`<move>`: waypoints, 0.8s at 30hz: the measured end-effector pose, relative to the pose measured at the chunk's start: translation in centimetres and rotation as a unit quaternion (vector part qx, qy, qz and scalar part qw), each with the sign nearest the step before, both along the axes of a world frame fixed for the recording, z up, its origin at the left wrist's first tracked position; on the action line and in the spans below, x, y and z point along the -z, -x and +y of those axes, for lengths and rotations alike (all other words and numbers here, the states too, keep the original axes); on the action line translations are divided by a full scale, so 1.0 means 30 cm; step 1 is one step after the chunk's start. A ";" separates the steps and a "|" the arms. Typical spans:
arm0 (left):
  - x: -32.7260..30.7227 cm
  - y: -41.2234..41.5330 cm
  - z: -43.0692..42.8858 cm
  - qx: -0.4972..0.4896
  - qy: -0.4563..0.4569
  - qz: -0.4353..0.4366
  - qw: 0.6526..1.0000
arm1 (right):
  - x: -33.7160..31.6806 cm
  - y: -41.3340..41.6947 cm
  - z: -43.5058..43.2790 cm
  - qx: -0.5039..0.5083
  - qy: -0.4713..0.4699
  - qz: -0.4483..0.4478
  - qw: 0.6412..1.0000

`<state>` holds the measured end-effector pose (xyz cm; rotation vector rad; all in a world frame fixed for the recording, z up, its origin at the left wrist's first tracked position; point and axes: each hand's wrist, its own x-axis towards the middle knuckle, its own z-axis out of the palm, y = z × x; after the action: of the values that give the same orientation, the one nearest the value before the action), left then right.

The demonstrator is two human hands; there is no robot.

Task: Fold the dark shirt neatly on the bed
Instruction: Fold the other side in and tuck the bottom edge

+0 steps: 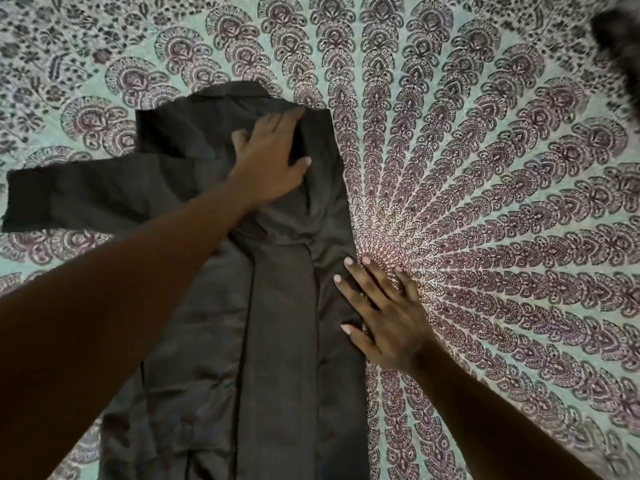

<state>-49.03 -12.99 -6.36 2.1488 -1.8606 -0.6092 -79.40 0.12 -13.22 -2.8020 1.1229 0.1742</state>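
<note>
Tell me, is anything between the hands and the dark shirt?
Nothing visible. The left hand lies flat on the dark shirt near its collar, and the right hand presses its right edge, partly on the bedspread.

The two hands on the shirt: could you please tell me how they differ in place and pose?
The left hand lies wholly on the shirt near the collar, while the right hand sits at the shirt's right edge, partly on the bedsheet. The left hand points up and right, across the body; the right hand points up and left. The left arm crosses over the shirt; the right arm lies over the bedsheet. Both are flat, palm down, fingers spread.
</note>
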 end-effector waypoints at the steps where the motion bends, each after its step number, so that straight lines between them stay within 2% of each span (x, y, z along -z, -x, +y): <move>1: 0.003 0.012 -0.052 -0.010 -0.024 0.027 0.999 | -0.002 -0.002 0.000 0.000 0.000 -0.003 1.000; 4: 0.013 0.037 -0.163 -0.039 -0.044 0.096 0.994 | -0.003 0.002 -0.001 0.003 0.002 -0.018 1.000; 7: -0.005 0.055 -0.196 -0.011 0.029 0.116 0.993 | -0.002 0.004 -0.003 0.000 0.002 -0.034 0.999; 9: -0.005 0.071 -0.208 0.045 0.052 0.068 0.995 | -0.008 0.005 -0.006 0.000 -0.003 -0.035 0.999; 11: 0.004 0.080 -0.212 0.112 0.029 -0.054 0.992 | -0.011 0.005 -0.005 -0.001 -0.015 -0.025 1.000; 13: 0.022 0.067 -0.218 0.140 -0.008 -0.109 0.984 | -0.012 0.003 -0.006 0.000 -0.027 -0.015 1.000; 18: 0.027 -0.009 -0.223 0.045 -0.110 -0.036 0.992 | -0.014 0.003 -0.014 0.004 -0.033 -0.003 0.999; 21: 0.016 -0.066 -0.204 0.093 -0.114 -0.046 0.988 | -0.012 0.004 -0.011 0.002 -0.032 -0.005 0.999; 24: 0.015 -0.087 -0.188 0.124 -0.073 -0.058 0.988 | -0.008 0.001 -0.007 0.001 -0.025 -0.006 1.000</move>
<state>-46.42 -18.64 -6.80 2.0967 -2.2343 -0.7040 -79.41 -0.08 -12.98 -2.7541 1.1018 0.1820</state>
